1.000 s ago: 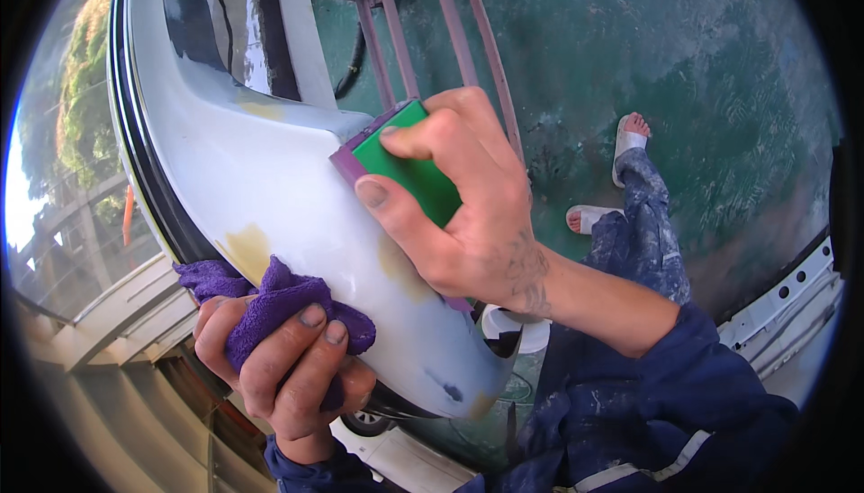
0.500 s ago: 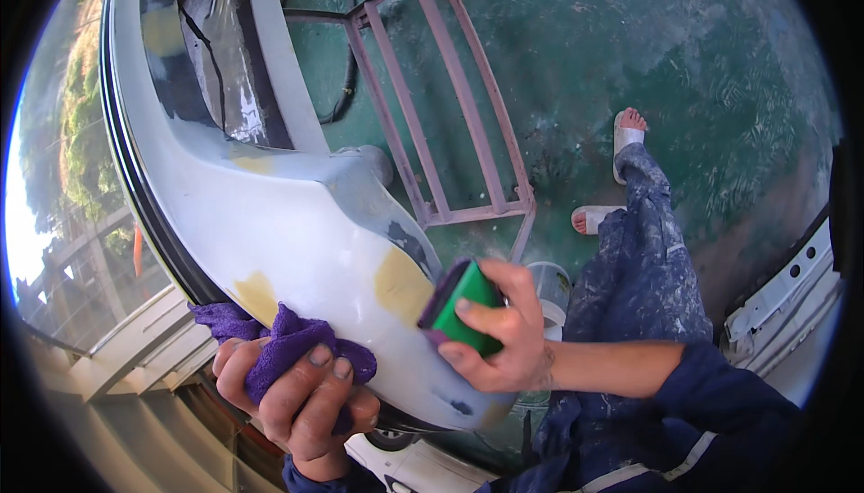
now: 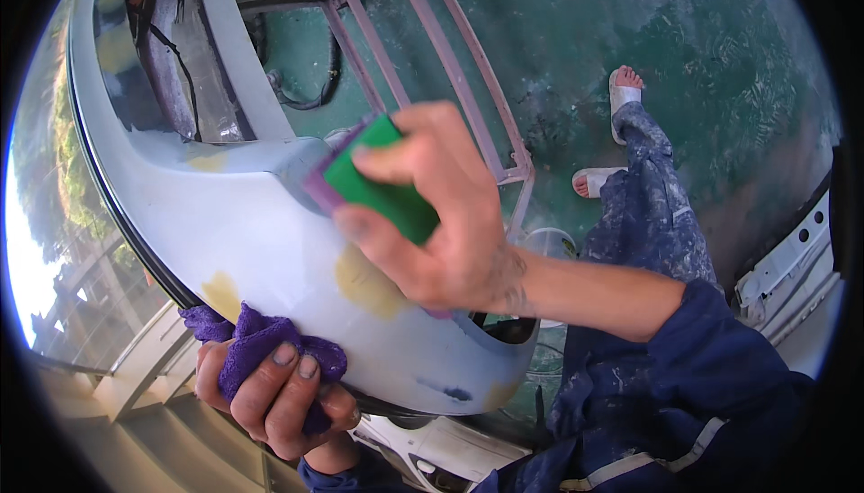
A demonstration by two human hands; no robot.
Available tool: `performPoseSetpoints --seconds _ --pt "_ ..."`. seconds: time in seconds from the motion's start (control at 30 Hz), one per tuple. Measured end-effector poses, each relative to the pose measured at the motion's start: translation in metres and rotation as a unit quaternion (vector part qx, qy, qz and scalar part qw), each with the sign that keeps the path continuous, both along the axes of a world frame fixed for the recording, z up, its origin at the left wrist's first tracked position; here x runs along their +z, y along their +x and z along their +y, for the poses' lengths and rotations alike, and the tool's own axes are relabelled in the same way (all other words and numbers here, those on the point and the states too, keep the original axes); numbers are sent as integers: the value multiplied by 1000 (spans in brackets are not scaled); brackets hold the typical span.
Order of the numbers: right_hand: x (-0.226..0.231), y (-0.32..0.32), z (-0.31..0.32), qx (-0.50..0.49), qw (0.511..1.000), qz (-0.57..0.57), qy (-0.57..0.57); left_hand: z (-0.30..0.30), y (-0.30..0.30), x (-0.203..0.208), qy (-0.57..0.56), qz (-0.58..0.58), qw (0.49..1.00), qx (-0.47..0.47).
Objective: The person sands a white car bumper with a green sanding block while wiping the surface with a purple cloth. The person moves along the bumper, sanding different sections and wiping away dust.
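Broadly, green floor (image 3: 702, 115) fills the right, with a pale car body panel (image 3: 211, 219) curving across the left and centre. A metal frame (image 3: 520, 167) stands beyond the panel. The right hand (image 3: 454, 223), blurred, is over the panel; the left hand (image 3: 274, 398) has its grip bunched around a purple cloth (image 3: 256, 349) by the panel's lower left edge. The right grip clasps a green block (image 3: 382, 192) at the panel's contoured edge, near a yellow patch (image 3: 369, 284).
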State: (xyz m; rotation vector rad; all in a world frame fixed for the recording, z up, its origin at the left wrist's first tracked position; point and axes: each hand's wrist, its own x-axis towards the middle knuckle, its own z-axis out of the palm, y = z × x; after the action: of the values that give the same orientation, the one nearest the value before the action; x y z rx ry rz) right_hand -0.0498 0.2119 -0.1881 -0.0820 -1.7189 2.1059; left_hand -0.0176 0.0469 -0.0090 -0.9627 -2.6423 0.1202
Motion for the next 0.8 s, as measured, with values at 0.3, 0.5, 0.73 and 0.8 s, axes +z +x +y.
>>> performPoseSetpoints --seconds 0.3,0.5,0.73,0.8 --pt "-6 -4 -8 -8 1000 18 -16 -4 -5 1 -8 -14 1000 -15" --pt "0 104 -5 57 998 -30 -23 -4 0 7 -9 -23 1000 -18" --pt "-13 167 -7 51 996 -54 -38 0 -6 2 1 -8 1000 -17" --pt "-12 147 -4 47 997 -50 -30 1 -7 1 8 -12 1000 -15"
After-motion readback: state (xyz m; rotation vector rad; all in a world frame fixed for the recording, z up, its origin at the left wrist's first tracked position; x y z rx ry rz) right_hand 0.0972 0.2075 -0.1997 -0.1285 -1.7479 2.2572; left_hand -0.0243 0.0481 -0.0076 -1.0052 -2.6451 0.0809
